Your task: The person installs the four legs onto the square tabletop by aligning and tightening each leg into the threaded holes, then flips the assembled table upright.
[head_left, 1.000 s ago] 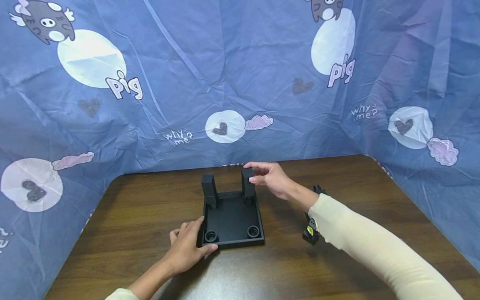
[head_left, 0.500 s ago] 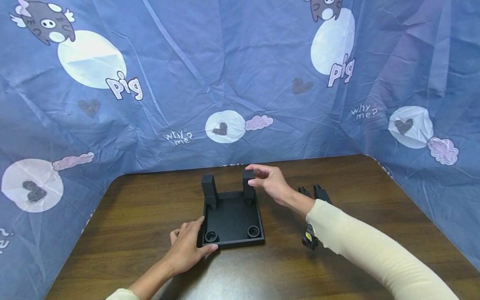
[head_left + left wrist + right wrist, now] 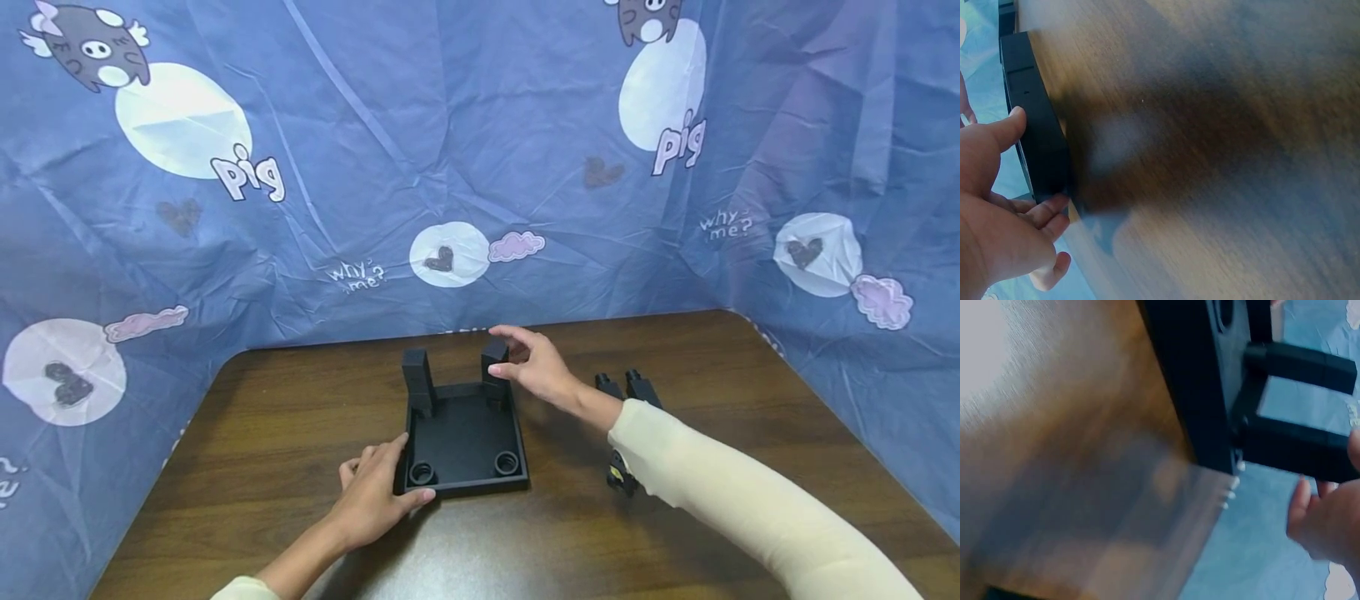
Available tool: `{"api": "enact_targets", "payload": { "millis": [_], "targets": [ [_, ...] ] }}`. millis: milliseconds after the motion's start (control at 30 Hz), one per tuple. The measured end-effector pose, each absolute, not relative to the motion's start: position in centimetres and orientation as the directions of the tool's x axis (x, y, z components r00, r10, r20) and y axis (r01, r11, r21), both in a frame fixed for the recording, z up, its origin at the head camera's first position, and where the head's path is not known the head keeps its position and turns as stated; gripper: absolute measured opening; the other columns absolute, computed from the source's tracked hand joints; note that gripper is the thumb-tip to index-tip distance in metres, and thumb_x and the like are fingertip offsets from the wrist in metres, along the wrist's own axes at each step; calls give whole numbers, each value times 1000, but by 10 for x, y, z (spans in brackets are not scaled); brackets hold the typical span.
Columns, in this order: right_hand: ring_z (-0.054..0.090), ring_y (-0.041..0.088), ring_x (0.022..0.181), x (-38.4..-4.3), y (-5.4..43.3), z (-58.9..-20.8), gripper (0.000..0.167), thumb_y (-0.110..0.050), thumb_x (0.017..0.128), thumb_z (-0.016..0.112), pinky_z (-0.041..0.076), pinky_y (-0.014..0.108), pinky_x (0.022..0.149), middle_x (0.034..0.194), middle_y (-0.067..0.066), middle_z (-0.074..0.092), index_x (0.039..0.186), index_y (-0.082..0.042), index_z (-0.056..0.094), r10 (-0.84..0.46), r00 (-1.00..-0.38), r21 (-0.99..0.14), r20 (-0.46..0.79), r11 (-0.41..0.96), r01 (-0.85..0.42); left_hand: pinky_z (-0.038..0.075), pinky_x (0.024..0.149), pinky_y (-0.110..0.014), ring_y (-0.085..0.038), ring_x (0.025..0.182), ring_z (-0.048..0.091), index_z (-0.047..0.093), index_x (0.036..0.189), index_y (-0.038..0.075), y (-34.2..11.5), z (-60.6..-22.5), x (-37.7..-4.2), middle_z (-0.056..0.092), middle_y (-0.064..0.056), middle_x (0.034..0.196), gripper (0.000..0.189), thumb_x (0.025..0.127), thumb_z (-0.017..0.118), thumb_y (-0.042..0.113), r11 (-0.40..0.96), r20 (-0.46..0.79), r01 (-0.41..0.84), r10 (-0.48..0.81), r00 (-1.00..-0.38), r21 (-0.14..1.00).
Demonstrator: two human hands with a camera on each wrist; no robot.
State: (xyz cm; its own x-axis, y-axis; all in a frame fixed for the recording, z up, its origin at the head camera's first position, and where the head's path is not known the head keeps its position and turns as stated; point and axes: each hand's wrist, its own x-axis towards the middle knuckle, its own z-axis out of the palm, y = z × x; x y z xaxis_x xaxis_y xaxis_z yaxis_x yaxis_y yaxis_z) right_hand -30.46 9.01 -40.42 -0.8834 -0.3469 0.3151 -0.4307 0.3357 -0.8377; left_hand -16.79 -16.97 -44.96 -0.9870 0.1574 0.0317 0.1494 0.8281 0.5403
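A black square tabletop (image 3: 465, 437) with a raised rim lies underside up on the table. One black square leg (image 3: 418, 379) stands upright at its far left corner. At the far right corner, my right hand (image 3: 547, 371) pinches the top of another upright leg (image 3: 494, 387) between thumb and fingers; the right wrist view shows this leg (image 3: 1297, 447) standing at the corner. My left hand (image 3: 371, 500) grips the near left corner of the tabletop, thumb on the front edge and fingers along the left side. Round threaded sockets (image 3: 506, 463) show at both near corners.
Two loose black legs (image 3: 641, 387) lie to the right, partly behind my right sleeve (image 3: 697, 450). A black wrist camera (image 3: 621, 473) hangs under that sleeve. A blue printed cloth (image 3: 465, 167) rises behind the wooden table (image 3: 285, 417).
The leg in my right hand has turned a little, and the fingers have shifted around its top. My right forearm has moved slightly left, uncovering the loose legs. My left hand stays put.
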Motion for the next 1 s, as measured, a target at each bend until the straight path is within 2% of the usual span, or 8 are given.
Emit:
{"api": "enact_targets", "payload": {
  "millis": [133,267,367,567,700,833,900,1000],
  "targets": [
    [58,29,105,-309,91,-396,54,-7,88,71,47,39,84,122,14,58,139,-8,54,-469,-853,-841,231,345,-418,20,93,-53,-31,119,46,44,142,-2,-170,-450,-167,54,-17,134,86,78,81,40,829,32,148,155,-987,539],
    [57,29,110,-312,89,-392,47,-6,88,71,46,37,88,123,15,57,133,-7,60,-489,-847,-839,209,356,-412,20,93,-53,-31,120,46,43,142,-2,-170,-450,-167,54,-17,135,85,78,81,39,828,29,146,155,-987,542],
    [58,25,103,-314,86,-393,42,-5,85,74,49,36,84,127,12,58,127,-6,63,-465,-863,-855,196,351,-383,20,93,-53,-32,120,45,43,142,-2,-169,-450,-167,54,-18,135,85,78,81,39,827,29,146,155,-987,542],
    [57,16,72,-320,81,-397,37,-3,79,80,54,45,66,97,13,60,112,-2,63,-395,-899,-884,191,329,-332,20,93,-53,-31,120,45,43,143,-2,-169,-449,-168,54,-18,135,86,78,82,39,829,33,149,156,-987,538],
    [56,14,68,-320,80,-399,40,-8,77,83,54,36,61,88,7,56,108,-2,59,-357,-916,-871,182,375,-318,20,93,-53,-31,120,45,43,143,-2,-169,-450,-168,54,-17,134,86,78,81,40,830,37,152,157,-987,536],
    [57,14,67,-319,79,-400,42,-12,77,84,51,28,59,81,8,60,107,-2,56,-356,-918,-860,174,398,-318,20,93,-53,-31,120,45,43,143,-2,-169,-450,-168,54,-18,135,86,78,81,40,831,41,154,156,-987,534],
    [57,16,73,-319,81,-400,44,-14,78,83,50,29,64,87,10,62,111,-2,57,-372,-911,-850,179,407,-333,20,94,-53,-32,121,45,43,143,-2,-169,-451,-168,54,-18,134,86,78,81,39,833,38,151,155,-987,533],
    [58,20,89,-321,85,-398,49,-14,82,80,49,32,77,111,13,63,124,-4,58,-430,-885,-836,178,408,-367,19,94,-53,-32,120,45,42,143,-2,-170,-452,-169,54,-18,134,86,78,82,38,833,33,148,154,-988,533]
  ]
}}
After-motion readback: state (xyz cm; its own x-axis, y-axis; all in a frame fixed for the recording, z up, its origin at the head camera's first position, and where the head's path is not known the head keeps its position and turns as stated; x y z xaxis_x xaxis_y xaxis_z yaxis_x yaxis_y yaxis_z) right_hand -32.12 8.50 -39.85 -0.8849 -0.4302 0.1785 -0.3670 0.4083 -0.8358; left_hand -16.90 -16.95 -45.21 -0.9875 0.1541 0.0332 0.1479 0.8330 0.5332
